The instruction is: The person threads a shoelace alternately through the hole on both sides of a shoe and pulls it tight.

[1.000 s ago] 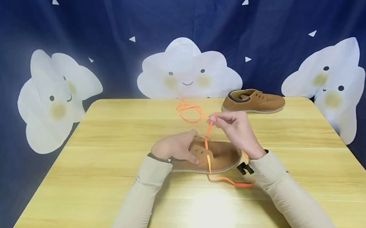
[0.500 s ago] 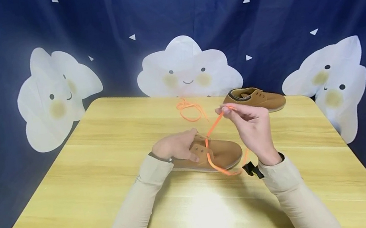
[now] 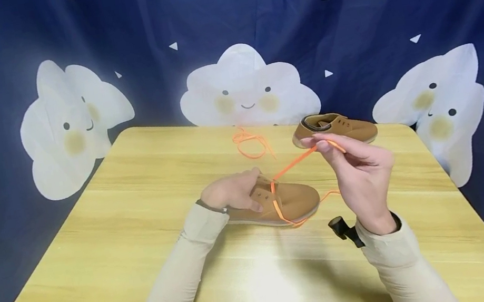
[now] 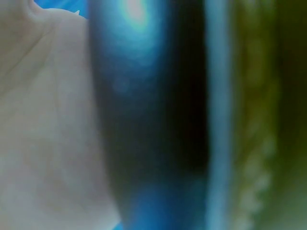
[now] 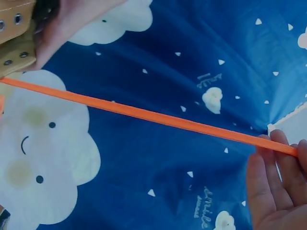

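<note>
The right hand (image 3: 362, 176), fingers pinching the orange shoelace (image 5: 168, 120), has pulled farther away, drawing more through; left hand (image 3: 230, 194) grips the brown derby shoe (image 3: 300, 199)

On the table (image 3: 133, 190), from the near shoe (image 3: 298, 197) under my left hand (image 3: 230, 194), a loose lace (image 3: 254, 157) lies at twelve o'clock, the far shoe (image 3: 347, 128) at two.

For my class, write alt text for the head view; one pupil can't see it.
A person's right hand pinches a flat orange shoelace stretched from a tan low-cut shoe the left hand holds on a pale wood-grain table. Farther back are a matching shoe and a coiled orange lace; behind hangs dark-blue fabric with smiling white clouds.
</note>
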A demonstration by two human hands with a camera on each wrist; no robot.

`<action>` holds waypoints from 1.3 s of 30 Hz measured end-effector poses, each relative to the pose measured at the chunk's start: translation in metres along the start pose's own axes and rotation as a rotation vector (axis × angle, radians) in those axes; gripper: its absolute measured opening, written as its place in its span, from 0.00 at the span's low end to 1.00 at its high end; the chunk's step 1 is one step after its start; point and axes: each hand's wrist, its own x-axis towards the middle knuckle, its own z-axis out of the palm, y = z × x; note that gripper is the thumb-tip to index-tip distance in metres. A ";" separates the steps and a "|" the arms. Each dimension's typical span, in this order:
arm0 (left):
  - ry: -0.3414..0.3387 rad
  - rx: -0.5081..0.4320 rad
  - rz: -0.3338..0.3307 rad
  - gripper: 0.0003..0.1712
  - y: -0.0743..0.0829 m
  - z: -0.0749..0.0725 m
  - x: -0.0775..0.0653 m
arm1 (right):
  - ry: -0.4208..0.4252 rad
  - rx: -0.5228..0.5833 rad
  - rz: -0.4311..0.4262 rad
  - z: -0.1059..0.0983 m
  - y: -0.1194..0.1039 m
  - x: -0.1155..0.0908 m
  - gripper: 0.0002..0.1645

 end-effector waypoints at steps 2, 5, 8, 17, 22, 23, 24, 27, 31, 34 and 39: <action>0.002 -0.004 -0.002 0.38 0.000 -0.001 0.000 | -0.004 0.006 -0.015 -0.001 -0.001 0.001 0.09; 0.009 -0.005 -0.012 0.45 0.001 -0.003 -0.001 | -0.025 -0.050 0.030 -0.004 0.005 0.003 0.10; 0.012 -0.006 -0.024 0.55 0.001 -0.006 -0.004 | -0.036 -0.117 0.150 -0.007 0.015 0.004 0.07; 0.228 -0.016 0.134 0.44 0.003 -0.026 -0.030 | -0.017 0.109 0.257 -0.018 0.026 0.010 0.05; 0.244 -0.046 0.184 0.28 0.005 -0.033 -0.035 | -0.078 0.311 0.266 -0.020 0.025 0.013 0.11; 0.237 -0.057 0.195 0.24 0.006 -0.033 -0.034 | -0.093 0.333 0.267 -0.021 0.025 0.012 0.12; 0.228 -0.060 0.204 0.21 0.006 -0.033 -0.033 | -0.110 0.349 0.267 -0.021 0.025 0.012 0.13; 0.197 -0.064 0.230 0.09 0.007 -0.031 -0.030 | -0.160 0.361 0.273 -0.024 0.027 0.010 0.13; 0.157 -0.040 0.249 0.08 0.008 -0.027 -0.026 | -0.200 0.187 0.316 -0.029 0.028 0.008 0.10; 0.119 -0.029 0.237 0.10 0.010 -0.024 -0.021 | -0.233 -0.002 0.386 -0.032 0.027 0.007 0.11; 0.077 0.007 0.196 0.09 0.011 -0.016 -0.012 | -0.363 -0.197 0.500 -0.034 0.026 0.006 0.11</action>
